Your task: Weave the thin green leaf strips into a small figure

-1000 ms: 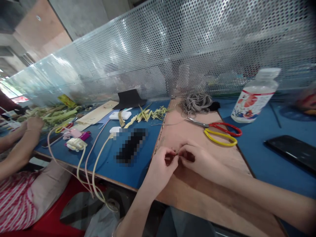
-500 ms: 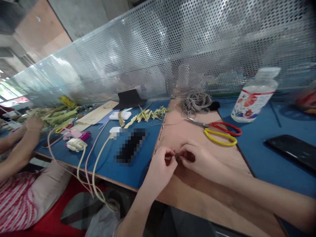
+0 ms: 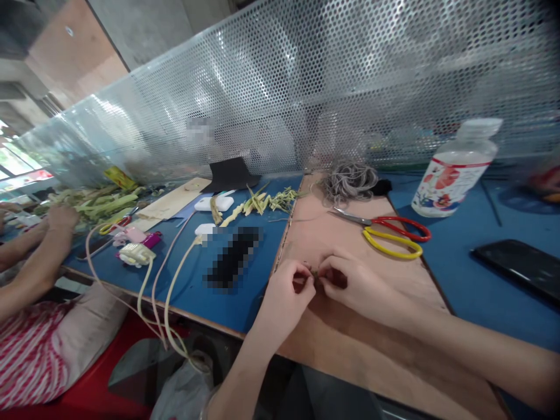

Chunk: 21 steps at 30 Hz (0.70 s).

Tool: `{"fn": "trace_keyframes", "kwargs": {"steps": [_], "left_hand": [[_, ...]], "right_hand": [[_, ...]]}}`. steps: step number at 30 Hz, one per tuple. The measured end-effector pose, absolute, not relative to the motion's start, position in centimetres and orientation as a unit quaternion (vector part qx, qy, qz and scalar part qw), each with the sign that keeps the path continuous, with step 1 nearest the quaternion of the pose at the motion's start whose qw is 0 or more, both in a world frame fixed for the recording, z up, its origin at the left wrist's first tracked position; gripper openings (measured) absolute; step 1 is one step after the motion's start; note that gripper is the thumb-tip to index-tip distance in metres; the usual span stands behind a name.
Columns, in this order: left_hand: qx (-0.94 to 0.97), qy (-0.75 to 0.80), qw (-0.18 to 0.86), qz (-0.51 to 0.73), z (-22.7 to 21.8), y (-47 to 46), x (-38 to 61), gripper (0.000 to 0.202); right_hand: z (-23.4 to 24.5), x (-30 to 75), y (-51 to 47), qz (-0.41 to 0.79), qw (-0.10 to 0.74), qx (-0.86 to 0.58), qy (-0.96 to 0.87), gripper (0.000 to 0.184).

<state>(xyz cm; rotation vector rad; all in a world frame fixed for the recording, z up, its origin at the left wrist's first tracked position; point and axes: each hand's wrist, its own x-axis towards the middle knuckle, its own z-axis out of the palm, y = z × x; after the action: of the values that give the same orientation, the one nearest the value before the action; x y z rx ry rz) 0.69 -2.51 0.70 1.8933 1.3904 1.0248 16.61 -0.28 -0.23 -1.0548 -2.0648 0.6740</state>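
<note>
**A:** What have I got hold of, and where is it?

**B:** Your left hand and right hand meet fingertip to fingertip just above the brown board on the table. Both are curled nearly closed. Thumb and forefinger of each pinch a small dark piece between them. It is too small for me to tell what it is made of.

**A:** How will it handle?

**B:** I judge it very light, thin and probably pliant, much like the green leaf strips and the grey cord bundle farther back. It puts no weight on your hands. The risk, as I see it, is that it slips out or frays. Take it at its two ends with your finger pads rather than your nails, and keep the pinch gentle.

**A:** Anything close by?

**B:** The scissors lie near your right hand, just beyond it and not touching. The bottle and the phone sit well off to your right.
</note>
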Motion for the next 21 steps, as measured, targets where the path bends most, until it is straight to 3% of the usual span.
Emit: {"fn": "trace_keyframes", "kwargs": {"steps": [21], "left_hand": [[0.756,0.527,0.282,0.267,3.4,-1.7,-1.1,0.006]], "right_hand": [[-0.3,16.6,-0.3,0.248,0.352,-0.371,-0.822,0.016]]}}
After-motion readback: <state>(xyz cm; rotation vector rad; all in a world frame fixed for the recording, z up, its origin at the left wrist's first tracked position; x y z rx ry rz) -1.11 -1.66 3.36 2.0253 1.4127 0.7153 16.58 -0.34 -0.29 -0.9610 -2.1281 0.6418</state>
